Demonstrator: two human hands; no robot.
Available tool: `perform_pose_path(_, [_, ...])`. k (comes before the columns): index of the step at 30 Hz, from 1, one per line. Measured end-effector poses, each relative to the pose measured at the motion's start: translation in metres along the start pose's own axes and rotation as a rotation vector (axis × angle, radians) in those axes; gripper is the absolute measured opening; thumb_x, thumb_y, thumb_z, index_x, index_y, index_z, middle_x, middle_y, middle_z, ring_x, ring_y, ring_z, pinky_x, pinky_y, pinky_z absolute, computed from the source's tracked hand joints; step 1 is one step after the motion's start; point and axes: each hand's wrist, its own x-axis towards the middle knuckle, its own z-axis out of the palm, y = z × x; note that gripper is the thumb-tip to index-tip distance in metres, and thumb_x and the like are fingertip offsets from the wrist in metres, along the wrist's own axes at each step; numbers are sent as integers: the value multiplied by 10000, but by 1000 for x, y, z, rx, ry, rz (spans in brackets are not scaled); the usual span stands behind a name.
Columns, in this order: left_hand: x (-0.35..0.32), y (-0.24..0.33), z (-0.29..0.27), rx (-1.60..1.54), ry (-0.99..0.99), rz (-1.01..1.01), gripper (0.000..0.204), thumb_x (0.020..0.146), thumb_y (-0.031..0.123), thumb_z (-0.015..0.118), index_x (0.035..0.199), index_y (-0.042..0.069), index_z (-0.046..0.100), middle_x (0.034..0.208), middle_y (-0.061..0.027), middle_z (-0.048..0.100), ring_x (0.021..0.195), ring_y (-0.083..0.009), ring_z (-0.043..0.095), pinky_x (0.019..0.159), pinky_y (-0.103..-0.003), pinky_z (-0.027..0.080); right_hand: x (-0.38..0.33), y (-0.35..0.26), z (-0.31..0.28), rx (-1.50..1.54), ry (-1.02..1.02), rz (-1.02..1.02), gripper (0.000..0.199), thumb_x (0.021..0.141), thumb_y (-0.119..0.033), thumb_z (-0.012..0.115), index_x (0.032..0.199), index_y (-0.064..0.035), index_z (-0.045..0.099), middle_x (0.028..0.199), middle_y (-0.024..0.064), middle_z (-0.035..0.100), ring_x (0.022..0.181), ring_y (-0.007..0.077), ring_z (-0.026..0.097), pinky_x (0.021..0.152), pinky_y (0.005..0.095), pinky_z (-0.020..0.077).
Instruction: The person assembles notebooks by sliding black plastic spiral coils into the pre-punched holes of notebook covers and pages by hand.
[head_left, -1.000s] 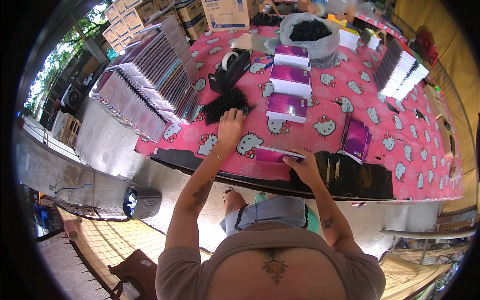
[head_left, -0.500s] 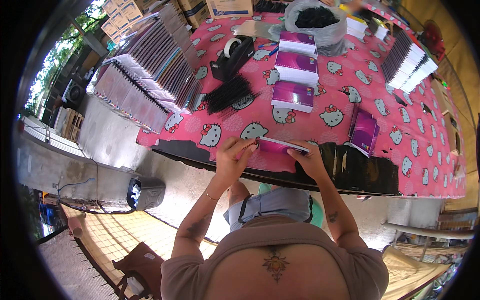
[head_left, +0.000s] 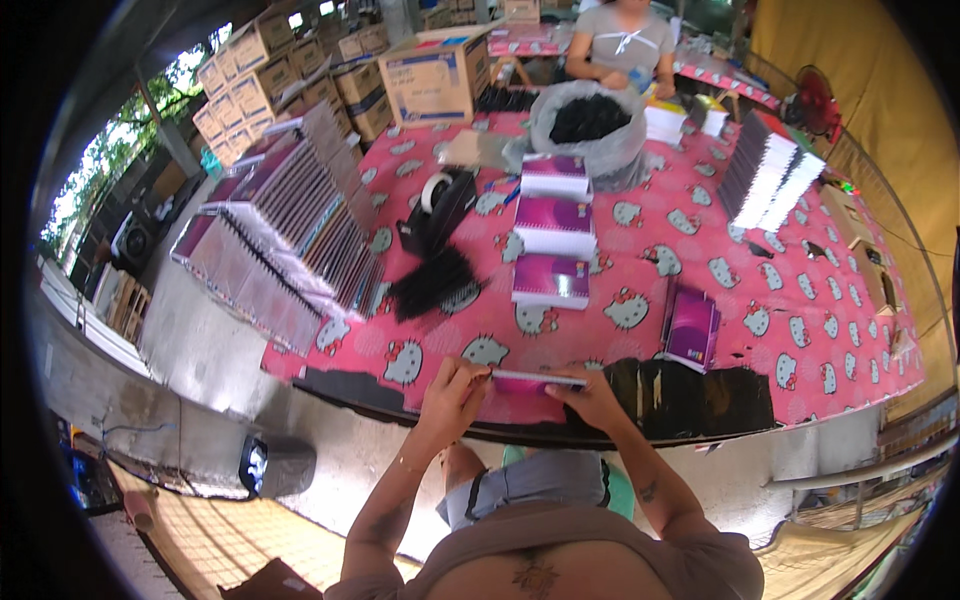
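At the table's front edge I hold a small purple notebook (head_left: 525,385) nearly edge-on, its white page edge upward. My left hand (head_left: 453,398) is closed at the notebook's left end, thumb and fingers pinched together; whether a binding coil is between them is too small to tell. My right hand (head_left: 592,398) grips the right end, thumb on the near cover. Beyond my hands stand three stacks of purple notebooks (head_left: 551,280). A heap of black plastic binding coils (head_left: 435,284) lies to their left. More bound purple notebooks (head_left: 690,327) rest to the right.
A black tape dispenser (head_left: 437,215) stands behind the coils, beside tall piles of spiral notebooks (head_left: 290,215). A plastic bag of black coils (head_left: 590,120), cardboard boxes (head_left: 432,82) and white notebook stacks (head_left: 768,175) stand farther back. Across the table is another person (head_left: 622,45).
The view has tilted upward, so the table sits lower in the picture and the other person shows at the back. Both hands keep their hold on the notebook.
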Motion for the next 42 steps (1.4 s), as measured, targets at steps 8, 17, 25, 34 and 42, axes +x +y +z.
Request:
perform_pose_path(8, [2, 3, -11, -93, -255, -152, 235, 878, 58, 705, 1107, 13, 681, 821, -127, 619, 667, -249, 601, 614, -340, 479, -1, -4, -4, 49, -93, 25, 258, 893, -99, 726, 1139, -30, 695, 871, 47, 661, 788, 108, 545, 744, 268, 457])
perform_pose_path(17, [-2, 4, -12, -165, -287, -191, 212, 871, 68, 713, 1071, 20, 664, 843, -126, 626, 715, -287, 635, 627, -341, 502, -8, -17, -6, 28, -133, 51, 241, 900, -105, 720, 1132, -43, 700, 943, 39, 703, 850, 92, 578, 797, 265, 476])
perform_pose_path(25, [2, 7, -14, -16, -344, -90, 195, 877, 178, 717, 998, 46, 639, 853, -101, 605, 742, -313, 637, 591, -400, 494, -8, -19, 1, 81, -92, 35, 224, 886, -90, 733, 1098, -22, 711, 920, 45, 710, 829, 99, 603, 765, 265, 486])
perform_pose_path(34, [-6, 2, -4, 370, -229, 68, 417, 872, 325, 709, 1175, 58, 603, 1104, -124, 593, 995, -325, 618, 807, -441, 494, -13, -22, 15, 82, -50, 99, 244, 904, -93, 713, 1135, -15, 696, 978, 57, 710, 866, 94, 598, 799, 254, 488])
perform_pose_path(42, [-43, 11, 27, 796, -173, 57, 741, 913, 531, 555, 1431, 13, 444, 1492, -161, 440, 1417, -350, 357, 1121, -649, 201, -11, -28, 22, 104, 114, 52, 204, 909, -79, 703, 1093, 9, 700, 878, 1, 658, 807, 67, 574, 728, 230, 470])
